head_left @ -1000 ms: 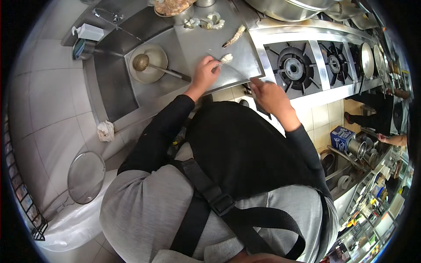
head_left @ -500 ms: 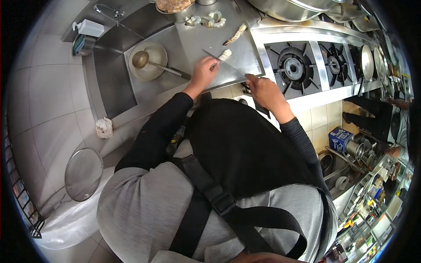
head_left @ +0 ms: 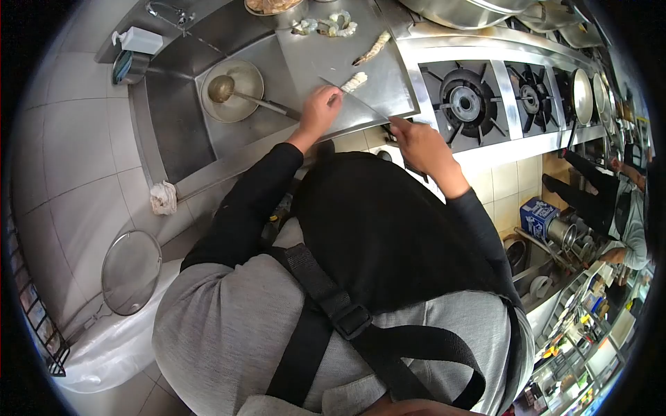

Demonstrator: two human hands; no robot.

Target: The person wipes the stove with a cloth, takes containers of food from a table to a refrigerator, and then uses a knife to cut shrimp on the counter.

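Observation:
In my right hand point(head_left: 417, 143) is a knife point(head_left: 365, 104), its thin blade angled up and left over the steel counter point(head_left: 305, 66). My left hand point(head_left: 320, 112) is closed at the near end of a pale peeled shrimp point(head_left: 354, 82), beside the blade; the fingertips pinch what looks like its end. A second pale shrimp point(head_left: 373, 48) with a dark tail lies farther back to the right. Several greyish shrimp point(head_left: 338, 26) sit in a cluster near the back, next to a metal bowl point(head_left: 277, 15) of orange-brown pieces.
Left of the counter, a sink point(head_left: 180, 125) holds a round bowl point(head_left: 251, 76) with a ladle point(head_left: 222, 89). Gas burners point(head_left: 465, 101) stand to the right, with a large pot point(head_left: 465, 12) behind. Another person point(head_left: 596, 191) is at the far right.
More of the pale shrimp beside the knife now shows. My left hand has shifted slightly left. The other person at the far right has moved.

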